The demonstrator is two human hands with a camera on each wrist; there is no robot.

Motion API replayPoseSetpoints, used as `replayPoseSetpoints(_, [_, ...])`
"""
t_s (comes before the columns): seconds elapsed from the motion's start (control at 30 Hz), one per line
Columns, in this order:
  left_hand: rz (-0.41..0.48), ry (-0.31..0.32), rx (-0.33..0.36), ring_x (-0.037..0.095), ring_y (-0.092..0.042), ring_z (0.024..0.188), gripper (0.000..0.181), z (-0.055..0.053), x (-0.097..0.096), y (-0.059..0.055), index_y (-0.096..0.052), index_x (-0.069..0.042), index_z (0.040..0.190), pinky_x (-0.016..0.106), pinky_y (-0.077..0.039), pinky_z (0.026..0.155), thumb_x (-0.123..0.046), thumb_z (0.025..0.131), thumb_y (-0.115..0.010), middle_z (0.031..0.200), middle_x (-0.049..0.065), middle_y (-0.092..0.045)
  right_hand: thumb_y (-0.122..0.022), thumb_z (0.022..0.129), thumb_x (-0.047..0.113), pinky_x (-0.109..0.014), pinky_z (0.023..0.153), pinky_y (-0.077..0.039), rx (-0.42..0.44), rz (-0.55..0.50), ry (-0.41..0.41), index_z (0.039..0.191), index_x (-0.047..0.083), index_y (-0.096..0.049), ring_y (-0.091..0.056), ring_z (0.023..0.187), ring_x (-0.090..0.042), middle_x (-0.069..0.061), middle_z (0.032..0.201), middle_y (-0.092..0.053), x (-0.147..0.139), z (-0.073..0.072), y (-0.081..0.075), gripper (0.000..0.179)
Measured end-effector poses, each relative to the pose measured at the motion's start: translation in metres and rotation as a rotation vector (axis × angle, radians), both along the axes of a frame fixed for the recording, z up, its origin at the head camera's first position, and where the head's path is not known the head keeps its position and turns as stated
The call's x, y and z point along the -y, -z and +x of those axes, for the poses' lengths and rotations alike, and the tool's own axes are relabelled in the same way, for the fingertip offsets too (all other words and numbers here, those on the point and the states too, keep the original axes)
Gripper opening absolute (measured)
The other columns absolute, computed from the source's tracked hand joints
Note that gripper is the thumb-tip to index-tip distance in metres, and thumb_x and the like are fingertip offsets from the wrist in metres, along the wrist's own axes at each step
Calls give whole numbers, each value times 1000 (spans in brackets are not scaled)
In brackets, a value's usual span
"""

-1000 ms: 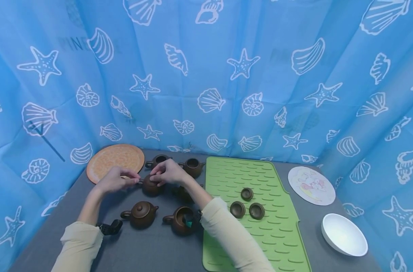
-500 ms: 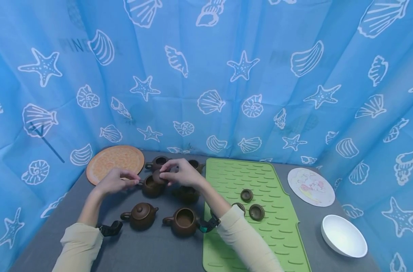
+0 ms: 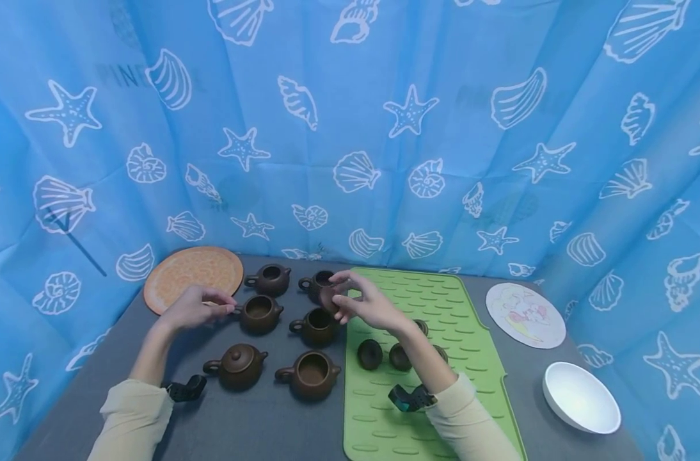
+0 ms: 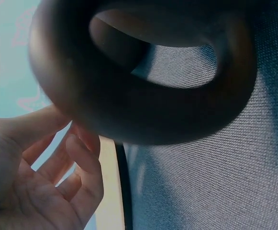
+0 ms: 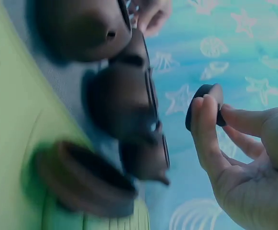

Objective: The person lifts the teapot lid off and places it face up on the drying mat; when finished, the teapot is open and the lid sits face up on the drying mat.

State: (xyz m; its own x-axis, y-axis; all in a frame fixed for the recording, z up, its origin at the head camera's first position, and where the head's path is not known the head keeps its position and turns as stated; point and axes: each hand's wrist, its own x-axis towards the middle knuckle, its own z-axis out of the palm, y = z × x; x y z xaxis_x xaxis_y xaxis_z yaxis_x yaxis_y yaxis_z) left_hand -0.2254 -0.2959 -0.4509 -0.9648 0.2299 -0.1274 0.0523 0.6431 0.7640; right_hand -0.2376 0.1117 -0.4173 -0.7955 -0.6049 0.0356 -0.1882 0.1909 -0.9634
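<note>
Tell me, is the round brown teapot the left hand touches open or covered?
Open: the teapot shows its inside, and the right hand holds a round, dark brown lid.

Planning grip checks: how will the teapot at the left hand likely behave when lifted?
The teapot looks hard, so it's probably stiff and could chip if knocked. Its bulk sits to one side of the handle, so a handle-only lift may tip it toward its spout. The handle looks smooth, so a light hold might slip.
</note>
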Motion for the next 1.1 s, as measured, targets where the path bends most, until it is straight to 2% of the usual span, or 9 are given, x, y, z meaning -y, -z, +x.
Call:
replayPoseSetpoints(0.1, [-6,-10,9,25,-70,94,24,1,0,-1,-79,-2,121,40,-64,77,-19,106,-71,110,18,-78,-52,112,2,-65,96,-59,34,-1,11,161,1,-44,-78,103,-46,-35,157,-47,-20,0,3,49])
replayPoseSetpoints(0.17, [-10,-15,15,26,-71,95,24,2,-1,-1,-79,-3,121,39,-64,78,-20,106,-71,112,18,-78,-51,113,1,-58,100,-60,50,4,17,162,0,-43,-77,109,-48,-33,162,-45,-31,0,5,50])
replayPoseSetpoints(0.33, [-15,-12,17,27,-71,97,24,1,0,-1,-79,-3,122,39,-64,79,-20,106,-70,113,19,-78,-52,112,2,-49,102,-62,57,3,10,160,-3,-45,-73,115,-54,-32,166,-42,-54,-1,13,49])
replayPoseSetpoints(0.43, [-15,-11,14,26,-71,96,24,0,0,1,-79,-4,122,39,-64,79,-21,106,-71,112,18,-78,-60,109,3,-47,102,-62,69,4,8,159,-2,-47,-70,119,-56,-33,166,-41,-66,-3,18,51])
replayPoseSetpoints(0.6, [-12,-19,18,26,-72,95,24,0,0,1,-79,-5,122,38,-64,79,-21,106,-71,112,17,-79,-74,101,4,-49,97,-65,45,47,50,152,-3,-51,-76,116,-41,-35,159,-47,-82,-6,25,57])
replayPoseSetpoints(0.7, [-10,-18,17,26,-71,95,25,0,0,1,-79,-4,122,37,-64,78,-21,106,-71,112,18,-79,-69,103,0,-56,92,-65,31,71,91,148,-10,-51,-81,101,-37,-37,149,-55,-91,-6,27,49])
replayPoseSetpoints(0.77, [-8,-22,21,26,-71,95,25,0,-1,1,-79,-4,122,37,-63,78,-22,106,-71,112,18,-79,-64,105,-3,-55,92,-65,25,93,118,145,-14,-52,-81,97,-32,-39,139,-61,-96,-7,28,43])
replayPoseSetpoints(0.93, [-3,-30,31,25,-71,95,25,-1,-1,1,-79,-4,122,37,-63,78,-21,106,-71,112,17,-78,-59,106,-6,-49,92,-65,3,153,159,137,-20,-55,-79,99,-41,-42,122,-66,-103,-9,30,34])
replayPoseSetpoints(1.1, [-4,-23,27,25,-71,94,24,0,0,1,-79,-3,121,38,-63,77,-21,105,-72,111,18,-79,-64,105,-2,-49,92,-66,-13,206,113,133,-18,-59,-77,106,-51,-43,123,-68,-102,-10,28,33])
